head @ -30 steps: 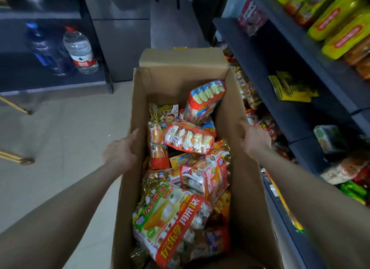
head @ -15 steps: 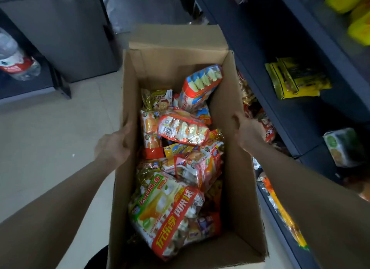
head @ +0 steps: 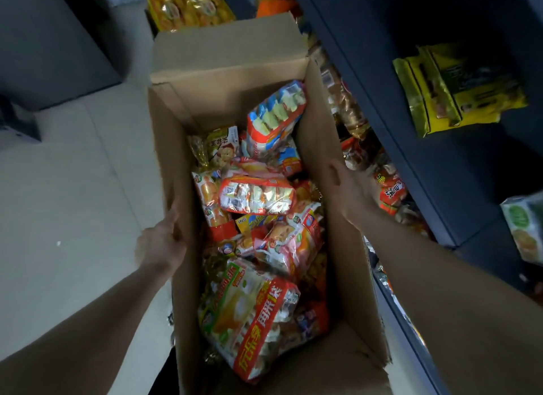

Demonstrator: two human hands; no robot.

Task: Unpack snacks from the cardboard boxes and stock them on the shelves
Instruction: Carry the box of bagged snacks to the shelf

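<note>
The cardboard box (head: 317, 136) is sitting open in the middle of the view, its long sides running from near to far, with its far flap (head: 226, 46) standing up and leaning away. The left hand (head: 160, 244) is holding the box's left wall, the thumb lying on the inner face and the fingers hidden behind the outside of the cardboard, so the grip is pinching that wall. The right hand (head: 351, 191) is pressing against the outside of the right wall, thumb pointing toward the far end along the top edge; its fingers are out of sight below the wall, and I cannot tell whether they are curling round anything.

Inside, the box is holding a loose heap of snack bags. A large green-and-red bag (head: 249, 318) is lying at the near end, a red-trimmed bag of small wrapped pieces (head: 255, 194) is lying across the middle, and an orange bag with a clear window (head: 274, 115) is leaning upright against the far right corner. A pink-and-orange bag (head: 291, 244) is lying between the near bag and the middle one.

To the right, dark shelves (head: 382, 124) are standing just beside the box. Yellow packets (head: 458, 91) are lying on an upper shelf, and red packs (head: 389, 191) are crowding the lower level near the right hand. Beyond the far flap, orange-yellow bags (head: 188, 9) are resting in another carton. The pale tiled floor (head: 73, 203) is stretching to the left.
</note>
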